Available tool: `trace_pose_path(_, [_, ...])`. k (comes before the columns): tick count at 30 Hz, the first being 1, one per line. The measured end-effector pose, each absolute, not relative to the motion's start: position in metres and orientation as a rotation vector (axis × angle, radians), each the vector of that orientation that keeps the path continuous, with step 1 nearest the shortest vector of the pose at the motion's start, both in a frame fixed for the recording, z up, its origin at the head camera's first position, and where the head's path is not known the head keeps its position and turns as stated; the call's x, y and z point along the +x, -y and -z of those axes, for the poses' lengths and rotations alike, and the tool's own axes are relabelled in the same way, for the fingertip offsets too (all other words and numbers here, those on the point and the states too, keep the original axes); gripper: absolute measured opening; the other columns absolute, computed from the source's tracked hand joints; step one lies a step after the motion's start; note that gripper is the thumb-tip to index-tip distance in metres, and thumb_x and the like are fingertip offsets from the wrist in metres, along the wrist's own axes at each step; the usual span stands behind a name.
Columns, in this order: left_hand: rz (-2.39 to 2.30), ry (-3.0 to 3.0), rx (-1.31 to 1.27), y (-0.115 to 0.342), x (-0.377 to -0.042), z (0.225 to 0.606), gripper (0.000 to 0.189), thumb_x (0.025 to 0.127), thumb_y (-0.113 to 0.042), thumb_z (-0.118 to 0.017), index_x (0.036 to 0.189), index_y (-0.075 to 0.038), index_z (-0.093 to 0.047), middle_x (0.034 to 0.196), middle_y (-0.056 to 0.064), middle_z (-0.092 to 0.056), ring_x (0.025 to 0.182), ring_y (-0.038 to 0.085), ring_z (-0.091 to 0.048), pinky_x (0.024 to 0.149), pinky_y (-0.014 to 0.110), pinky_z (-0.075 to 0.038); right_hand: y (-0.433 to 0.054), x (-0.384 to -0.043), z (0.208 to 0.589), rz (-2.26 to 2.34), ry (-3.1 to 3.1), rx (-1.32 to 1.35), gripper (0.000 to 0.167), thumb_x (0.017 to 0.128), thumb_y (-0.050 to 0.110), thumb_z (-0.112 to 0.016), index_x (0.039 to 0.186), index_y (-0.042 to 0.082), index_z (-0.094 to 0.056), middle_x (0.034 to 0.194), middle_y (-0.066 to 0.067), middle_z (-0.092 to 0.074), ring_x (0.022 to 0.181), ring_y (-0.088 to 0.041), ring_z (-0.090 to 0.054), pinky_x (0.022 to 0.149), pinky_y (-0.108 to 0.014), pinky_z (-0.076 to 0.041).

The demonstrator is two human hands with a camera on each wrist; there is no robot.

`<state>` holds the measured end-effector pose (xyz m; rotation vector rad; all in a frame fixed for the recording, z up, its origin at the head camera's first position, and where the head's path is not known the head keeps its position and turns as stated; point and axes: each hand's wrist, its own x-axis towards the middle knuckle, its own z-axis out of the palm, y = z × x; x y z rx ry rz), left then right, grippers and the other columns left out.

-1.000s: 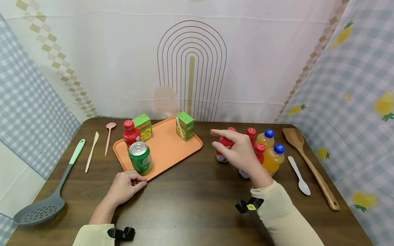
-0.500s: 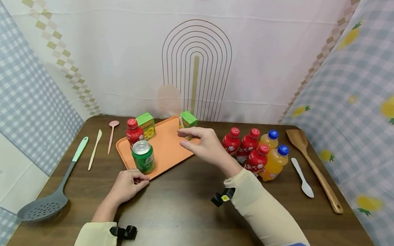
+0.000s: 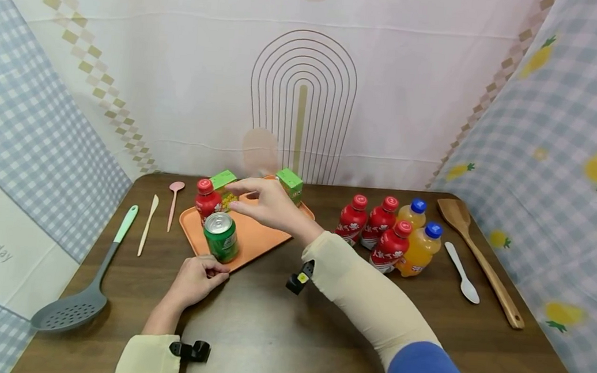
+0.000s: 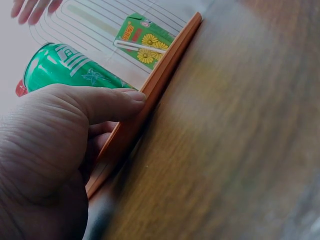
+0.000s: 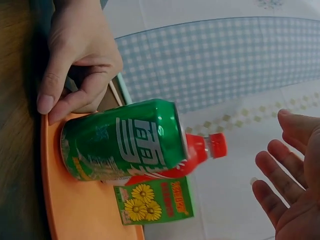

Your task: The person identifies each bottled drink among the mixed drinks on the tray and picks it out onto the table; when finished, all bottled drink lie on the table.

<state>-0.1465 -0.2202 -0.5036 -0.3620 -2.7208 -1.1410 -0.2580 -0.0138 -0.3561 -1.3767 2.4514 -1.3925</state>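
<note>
My left hand (image 3: 194, 280) pinches the near corner of the orange tray (image 3: 264, 241), its thumb on the rim in the left wrist view. Just beyond those fingers stands a green drink can (image 3: 222, 240) on the tray. Behind the can is a red-capped bottle (image 3: 206, 202), and a green juice box (image 5: 155, 204) with yellow flowers stands beside that. A second juice box (image 3: 291, 185), with a white straw on its side, is at the tray's far right. Over the tray hovers my right hand (image 3: 270, 206), fingers spread and holding nothing, partly hiding the left juice box.
Right of the tray stand several red bottles (image 3: 390, 248) and two orange-juice bottles (image 3: 418, 253). A white spoon (image 3: 461, 273) and wooden spatula (image 3: 480, 263) lie beyond them. On the left are a slotted skimmer (image 3: 74, 308), a cream knife (image 3: 147, 226) and a pink spoon (image 3: 173, 205).
My right hand has moved left, from in front of the red bottles to above the tray near the can, staying unfilled. The left hand keeps its hold on the tray corner.
</note>
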Motion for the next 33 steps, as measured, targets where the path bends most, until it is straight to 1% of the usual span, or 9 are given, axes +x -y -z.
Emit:
trace_pose_path(4, [1.136, 2.714, -0.364, 0.221, -0.147, 0.505, 0.010, 0.076, -0.008, -0.081, 0.078, -0.016, -0.076, 0.070, -0.012, -0.061, 0.064, 0.005, -0.056, 0.059, 0.023, -0.048, 0.033, -0.268, 0.358, 1.352, -2.458, -1.349, 0.039, 0.090, 0.026, -0.069, 0.125, 0.011, -0.064, 0.122, 0.000, -0.064, 0.105, -0.005, -0.059, 0.088, -0.025, -0.047])
trace_pose_path(8, [1.136, 2.701, -0.367, 0.221, -0.147, 0.506, 0.010, 0.076, -0.008, -0.081, 0.078, -0.016, -0.076, 0.070, -0.012, -0.061, 0.064, 0.004, -0.056, 0.058, 0.023, -0.048, 0.047, -0.280, 0.363, 1.312, -2.495, -1.316, 0.040, 0.090, 0.031, -0.069, 0.125, 0.014, -0.064, 0.122, 0.003, -0.063, 0.102, -0.003, -0.058, 0.085, -0.025, -0.048])
trace_pose_path(13, [1.157, 2.702, -0.360, 0.221, -0.148, 0.506, 0.010, 0.076, -0.007, -0.081, 0.078, -0.016, -0.076, 0.070, -0.013, -0.061, 0.064, 0.003, -0.056, 0.058, 0.023, -0.048, 0.060, -0.294, 0.373, 1.271, -2.516, -1.253, 0.042, 0.089, 0.035, -0.069, 0.127, 0.017, -0.063, 0.124, 0.004, -0.062, 0.109, -0.009, -0.057, 0.089, -0.032, -0.049])
trace_pose_path(16, [1.185, 2.717, -0.346, 0.221, -0.148, 0.506, 0.010, 0.076, -0.007, -0.080, 0.079, -0.016, -0.077, 0.070, -0.014, -0.061, 0.064, 0.003, -0.056, 0.058, 0.023, -0.049, 0.067, -0.300, 0.376, 1.245, -2.516, -1.206, 0.044, 0.088, 0.035, -0.070, 0.128, 0.018, -0.062, 0.126, 0.004, -0.061, 0.112, -0.012, -0.056, 0.090, -0.030, -0.047])
trace_pose_path(20, [1.203, 2.732, -0.337, 0.221, -0.148, 0.505, 0.007, 0.077, -0.009, -0.080, 0.080, -0.015, -0.077, 0.071, -0.014, -0.061, 0.064, 0.004, -0.057, 0.059, 0.023, -0.049, 0.075, -0.304, 0.380, 1.226, -2.485, -1.161, 0.045, 0.088, 0.034, -0.070, 0.131, 0.020, -0.061, 0.128, 0.004, -0.060, 0.115, -0.014, -0.056, 0.086, -0.023, -0.047])
trace_pose_path(23, [1.204, 2.738, -0.340, 0.221, -0.148, 0.505, 0.006, 0.078, -0.010, -0.079, 0.080, -0.014, -0.077, 0.071, -0.014, -0.062, 0.065, 0.004, -0.057, 0.060, 0.023, -0.049, 0.080, -0.306, 0.384, 1.219, -2.460, -1.155, 0.046, 0.089, 0.032, -0.069, 0.132, 0.021, -0.059, 0.128, 0.004, -0.059, 0.117, -0.017, -0.054, 0.085, -0.023, -0.047])
trace_pose_path(26, [1.206, 2.743, -0.335, 0.221, -0.148, 0.505, 0.005, 0.078, -0.010, -0.079, 0.081, -0.014, -0.077, 0.071, -0.014, -0.062, 0.065, 0.004, -0.057, 0.060, 0.023, -0.049, 0.085, -0.308, 0.387, 1.212, -2.454, -1.151, 0.046, 0.089, 0.031, -0.069, 0.133, 0.024, -0.058, 0.128, 0.006, -0.059, 0.118, -0.014, -0.053, 0.084, -0.022, -0.046])
trace_pose_path(29, [1.202, 2.748, -0.327, 0.221, -0.148, 0.505, 0.006, 0.078, -0.009, -0.079, 0.081, -0.014, -0.077, 0.071, -0.014, -0.061, 0.065, 0.004, -0.056, 0.060, 0.023, -0.049, 0.090, -0.308, 0.390, 1.225, -2.449, -1.142, 0.044, 0.089, 0.028, -0.069, 0.132, 0.024, -0.059, 0.125, 0.006, -0.061, 0.116, -0.011, -0.054, 0.082, -0.021, -0.047])
trace_pose_path(33, [1.192, 2.746, -0.322, 0.221, -0.148, 0.505, 0.007, 0.078, -0.009, -0.080, 0.080, -0.015, -0.077, 0.070, -0.014, -0.061, 0.065, 0.004, -0.056, 0.059, 0.023, -0.048, 0.095, -0.308, 0.392, 1.273, -2.443, -1.134, 0.041, 0.090, 0.023, -0.069, 0.130, 0.020, -0.061, 0.122, 0.004, -0.063, 0.112, -0.007, -0.056, 0.081, -0.019, -0.048])
